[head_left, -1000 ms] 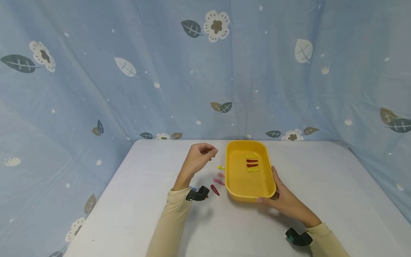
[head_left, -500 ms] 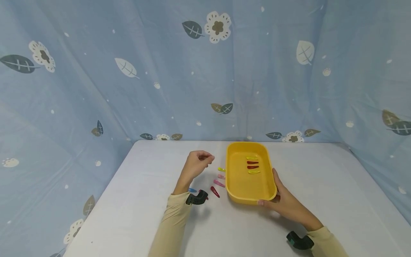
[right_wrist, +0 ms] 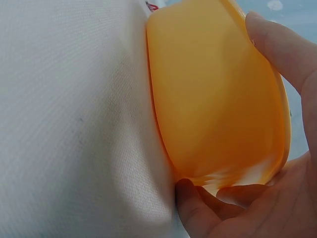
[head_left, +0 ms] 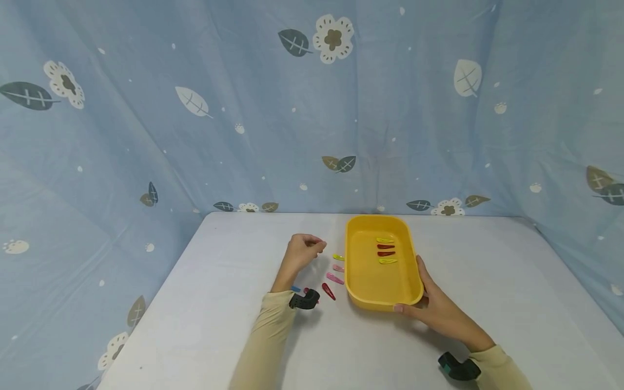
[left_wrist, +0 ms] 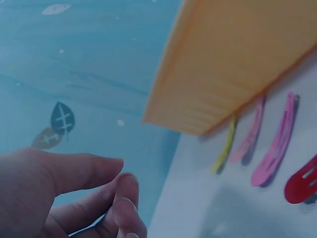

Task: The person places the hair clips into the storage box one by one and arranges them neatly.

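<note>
My left hand (head_left: 301, 253) hovers above the table, left of a yellow plastic tray (head_left: 370, 281). Its fingers are loosely bent, thumb and fingertips close together, and I see nothing between them. Beneath and beside it lie snap hair clips: a yellow clip (left_wrist: 226, 146), a pale pink clip (left_wrist: 250, 134), a pink clip (left_wrist: 275, 146) and a red clip (head_left: 329, 291). My right hand (head_left: 441, 311) grips the tray's near right corner, thumb at the rim and fingers round the side. Inside the tray, two yellow and two red clips, such as the upper red clip (head_left: 385, 246), lie in a column.
A blue clip (head_left: 295, 288) and another reddish clip (head_left: 306, 290) are partly hidden behind the left wrist's black camera (head_left: 304, 299). The white tabletop (head_left: 205, 303) ends at a blue patterned curtain (head_left: 244, 135) at the back and left.
My left hand has come slightly down and toward me, still beside the tray. The right hand keeps its grip on the tray; the clips lie as before.
</note>
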{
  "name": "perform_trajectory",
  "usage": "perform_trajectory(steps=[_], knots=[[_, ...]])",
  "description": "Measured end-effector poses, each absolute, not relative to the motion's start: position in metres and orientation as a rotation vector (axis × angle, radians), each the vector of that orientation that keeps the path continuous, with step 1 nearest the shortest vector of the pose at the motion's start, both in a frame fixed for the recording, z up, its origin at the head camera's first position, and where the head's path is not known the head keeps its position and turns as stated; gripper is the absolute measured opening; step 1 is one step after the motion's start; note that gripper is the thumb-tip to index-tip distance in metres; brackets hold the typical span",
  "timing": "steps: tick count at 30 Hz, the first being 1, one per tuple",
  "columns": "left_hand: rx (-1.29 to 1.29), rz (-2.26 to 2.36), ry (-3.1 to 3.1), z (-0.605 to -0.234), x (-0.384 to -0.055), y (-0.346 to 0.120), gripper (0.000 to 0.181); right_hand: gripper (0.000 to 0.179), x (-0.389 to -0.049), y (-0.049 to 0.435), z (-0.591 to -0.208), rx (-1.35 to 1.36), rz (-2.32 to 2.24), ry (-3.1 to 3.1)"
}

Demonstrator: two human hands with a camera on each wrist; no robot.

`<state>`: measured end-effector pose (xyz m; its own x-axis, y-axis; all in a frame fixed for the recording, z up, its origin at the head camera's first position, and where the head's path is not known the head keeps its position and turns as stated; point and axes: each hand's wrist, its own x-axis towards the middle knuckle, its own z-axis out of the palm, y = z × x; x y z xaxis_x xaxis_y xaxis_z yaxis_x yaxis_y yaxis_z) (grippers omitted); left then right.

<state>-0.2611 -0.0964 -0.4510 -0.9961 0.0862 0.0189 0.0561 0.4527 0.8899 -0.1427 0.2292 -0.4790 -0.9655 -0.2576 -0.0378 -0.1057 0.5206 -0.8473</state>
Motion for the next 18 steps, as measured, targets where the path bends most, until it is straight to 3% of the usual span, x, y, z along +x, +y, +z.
perform_trajectory(steps=[18], knots=[[0.01,1.461,2.683,-0.47,-0.263,-0.082,0.021,0.124,-0.143,0.23,-0.481,-0.322,-1.451,2.584]])
